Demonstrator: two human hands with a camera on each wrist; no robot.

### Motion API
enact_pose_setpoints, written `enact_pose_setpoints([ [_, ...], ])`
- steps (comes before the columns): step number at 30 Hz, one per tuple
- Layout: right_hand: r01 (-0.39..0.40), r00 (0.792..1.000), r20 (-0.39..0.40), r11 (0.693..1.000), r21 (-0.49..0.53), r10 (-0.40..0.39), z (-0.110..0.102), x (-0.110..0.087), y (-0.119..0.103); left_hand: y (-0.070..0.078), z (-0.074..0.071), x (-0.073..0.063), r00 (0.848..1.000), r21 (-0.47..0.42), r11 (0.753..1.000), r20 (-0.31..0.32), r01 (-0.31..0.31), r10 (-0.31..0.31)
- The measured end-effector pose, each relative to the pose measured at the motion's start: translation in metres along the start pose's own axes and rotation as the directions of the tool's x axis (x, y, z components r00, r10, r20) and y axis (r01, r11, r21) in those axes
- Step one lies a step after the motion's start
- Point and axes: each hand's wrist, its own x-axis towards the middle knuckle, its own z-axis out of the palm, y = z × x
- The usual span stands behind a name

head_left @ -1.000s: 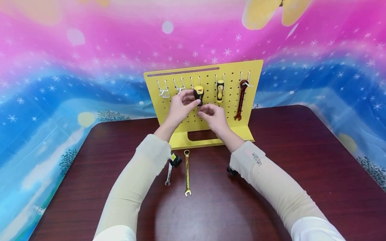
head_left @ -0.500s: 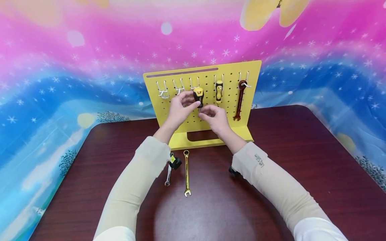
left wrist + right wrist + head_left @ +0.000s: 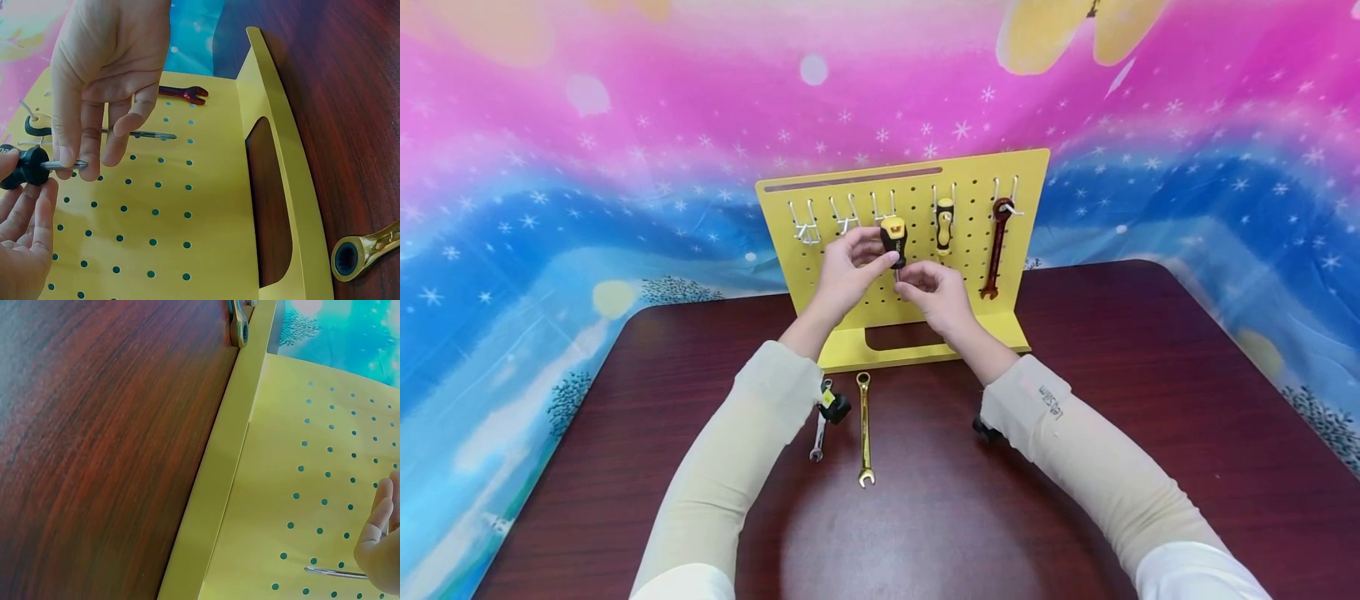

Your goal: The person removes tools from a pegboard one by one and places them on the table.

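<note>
A black and yellow screwdriver (image 3: 892, 234) stands upright against the yellow pegboard (image 3: 970, 179), just under a pair of hooks. My left hand (image 3: 878, 252) grips its handle (image 3: 24, 169). My right hand (image 3: 905, 281) pinches the metal shaft (image 3: 70, 165) just below the handle. In the right wrist view only a fingertip (image 3: 379, 540) of that hand and a thin metal shaft (image 3: 334, 572) show over the board.
A second screwdriver (image 3: 945, 225) and a red wrench (image 3: 997, 246) hang on the board to the right, and bare hooks (image 3: 808, 223) stand to the left. On the dark table (image 3: 1150, 400) lie a gold wrench (image 3: 865, 429), a small silver wrench (image 3: 818, 439) and a black and yellow object (image 3: 835, 407).
</note>
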Motion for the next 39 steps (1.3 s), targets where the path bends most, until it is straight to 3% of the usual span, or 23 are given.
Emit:
enact_pose_setpoints([
  [39,0.06,0.997,0.059,0.993,-0.104,-0.054,-0.014,-0.023,-0.016,0.012,-0.001,-0.021,1.0,-0.02,1.0,0.021,-0.014,0.014],
])
